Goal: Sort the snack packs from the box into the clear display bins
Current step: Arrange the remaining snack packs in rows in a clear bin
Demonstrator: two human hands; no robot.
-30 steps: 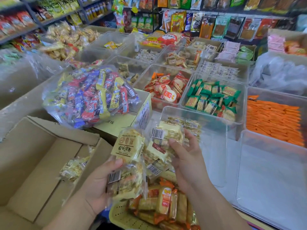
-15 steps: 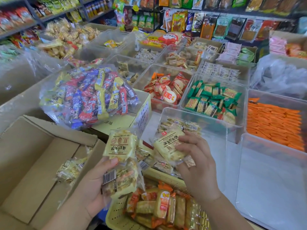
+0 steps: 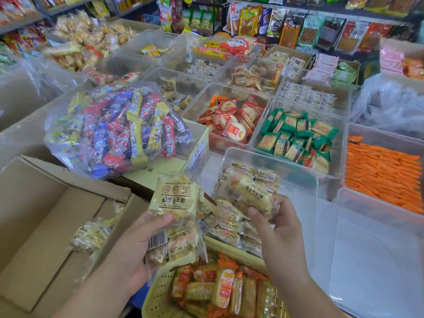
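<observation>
The left hand [image 3: 137,246] clamps a loose stack of pale cake packs [image 3: 174,200] under its thumb. The slick film could let the lower ones slip into the yellow basket [image 3: 156,299] beneath. The right hand [image 3: 277,228] pinches a single cake pack [image 3: 250,195] against the clear bin [image 3: 298,193].

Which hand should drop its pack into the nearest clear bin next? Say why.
Right. The right hand holds a single pack at the clear bin with matching packs; the left hand grips a stack nearer the cardboard box.
</observation>
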